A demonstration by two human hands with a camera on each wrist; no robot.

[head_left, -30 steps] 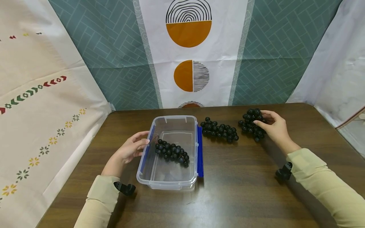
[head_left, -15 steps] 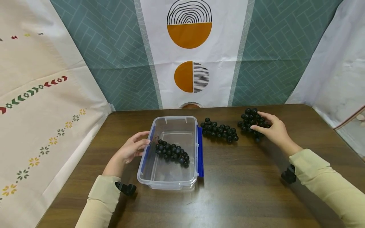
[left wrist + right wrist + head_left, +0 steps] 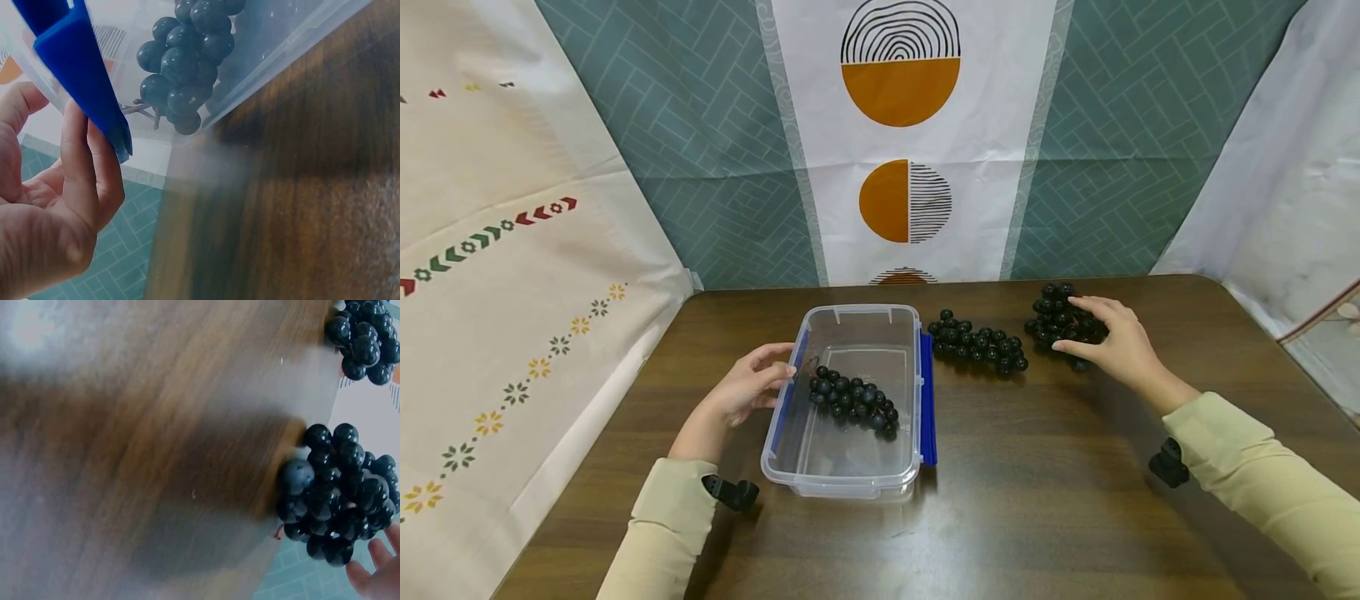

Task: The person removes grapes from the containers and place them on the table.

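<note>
A clear plastic container (image 3: 820,482) with blue side flaps stands on the table, its top open. One bunch of dark grapes (image 3: 853,402) lies inside it, stem toward the left wall. My left hand (image 3: 747,390) holds the container's left edge by its blue flap (image 3: 81,69), fingers bent against it in the left wrist view. To the right of the container rests a second grape bunch (image 3: 977,343). My right hand (image 3: 1116,340) is at the third grape bunch (image 3: 1060,321), thumb and fingers spread apart at its right side. In the right wrist view, fingertips (image 3: 359,575) show just beside those grapes (image 3: 337,494).
The brown wooden table (image 3: 1022,500) ends at a far edge right behind the grapes. A patterned cloth (image 3: 902,200) hangs behind it, with an embroidered white cloth (image 3: 535,333) at the left. The container's other blue flap (image 3: 928,400) hangs down on its right side.
My right hand has loosened from the third bunch and drawn slightly right, its thumb and fingers wider apart. That bunch has settled a little. The left hand and container have stayed put.
</note>
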